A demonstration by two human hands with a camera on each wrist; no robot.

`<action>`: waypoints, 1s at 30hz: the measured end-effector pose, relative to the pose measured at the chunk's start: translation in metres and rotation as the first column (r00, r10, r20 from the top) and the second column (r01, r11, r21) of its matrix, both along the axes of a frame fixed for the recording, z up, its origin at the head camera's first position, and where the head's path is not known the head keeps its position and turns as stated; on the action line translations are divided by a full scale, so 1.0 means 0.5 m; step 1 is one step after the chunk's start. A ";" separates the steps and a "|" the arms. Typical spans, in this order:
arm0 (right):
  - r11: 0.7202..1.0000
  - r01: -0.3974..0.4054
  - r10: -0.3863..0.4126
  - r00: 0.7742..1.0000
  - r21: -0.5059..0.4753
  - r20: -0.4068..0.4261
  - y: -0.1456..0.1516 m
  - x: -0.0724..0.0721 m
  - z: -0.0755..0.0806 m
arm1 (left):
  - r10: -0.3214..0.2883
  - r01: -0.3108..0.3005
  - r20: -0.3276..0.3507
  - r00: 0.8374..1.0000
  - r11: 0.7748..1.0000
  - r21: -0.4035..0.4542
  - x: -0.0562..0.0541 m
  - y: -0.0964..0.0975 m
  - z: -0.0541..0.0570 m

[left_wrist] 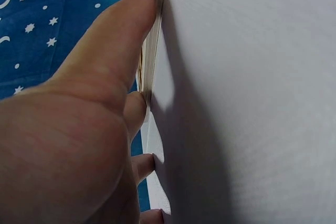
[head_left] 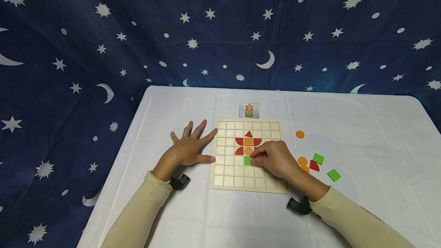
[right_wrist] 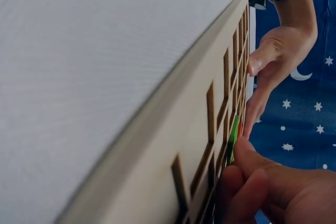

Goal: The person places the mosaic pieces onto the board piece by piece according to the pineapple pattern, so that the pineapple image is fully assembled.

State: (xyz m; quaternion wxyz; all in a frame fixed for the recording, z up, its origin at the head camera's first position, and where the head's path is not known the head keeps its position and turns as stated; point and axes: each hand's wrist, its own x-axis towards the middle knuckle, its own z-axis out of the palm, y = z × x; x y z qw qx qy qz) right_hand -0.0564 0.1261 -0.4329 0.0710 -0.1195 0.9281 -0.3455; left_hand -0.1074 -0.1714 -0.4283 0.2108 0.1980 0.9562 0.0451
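Observation:
A light wooden grid board (head_left: pixel 228 181) lies on the table. My left hand (head_left: pixel 188 147) is spread flat at its left side, with the thumb (left_wrist: pixel 139 3) and index finger touching the board's edge. With thumb and fingertips my right hand (head_left: pixel 275 158) pinches a green square tile (head_left: pixel 247 160) at a cell below an orange round tile (head_left: pixel 248 151). In the right wrist view the green tile (right_wrist: pixel 232 139) stands tilted against the grid. Above are an orange square (head_left: pixel 248 141), a red triangle (head_left: pixel 249 134) and red quarter-round tiles (head_left: pixel 239 141). The right fingers partly cover one red tile.
Behind the board lies a small pattern card (head_left: pixel 249 110) with a coloured figure on a grid. To the right are loose orange discs (head_left: pixel 300 134), green squares (head_left: pixel 334 175) and a red quarter-round piece (head_left: pixel 314 165). A dark starry cloth (head_left: pixel 220 30) hangs beyond the white table (head_left: pixel 379 144).

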 end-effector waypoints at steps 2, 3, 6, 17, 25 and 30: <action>1.000 -0.001 0.001 1.000 -0.007 0.015 0.000 0.000 -0.001 | 0.002 -0.002 0.002 1.000 1.000 0.004 0.000 -0.001 0.000; 1.000 0.001 0.000 1.000 -0.010 0.023 0.000 0.001 -0.001 | 0.003 -0.003 0.002 1.000 1.000 0.004 0.001 -0.001 0.000; 1.000 0.005 -0.004 0.999 -0.014 0.033 -0.003 0.002 0.000 | 0.001 -0.001 0.000 1.000 1.000 0.002 0.001 -0.002 -0.001; 1.000 -0.006 0.006 1.000 -0.009 0.020 0.001 0.003 0.000 | 0.003 -0.003 0.003 1.000 1.000 0.009 0.002 -0.003 -0.003; 1.000 0.031 -0.031 0.999 0.001 -0.028 0.058 -0.002 0.016 | 0.001 -0.001 0.000 1.000 1.000 0.004 0.001 -0.001 -0.003; 0.998 0.027 -0.023 0.997 0.060 -0.070 0.124 -0.005 0.028 | 0.000 0.000 0.000 1.000 1.000 0.004 0.000 0.000 -0.002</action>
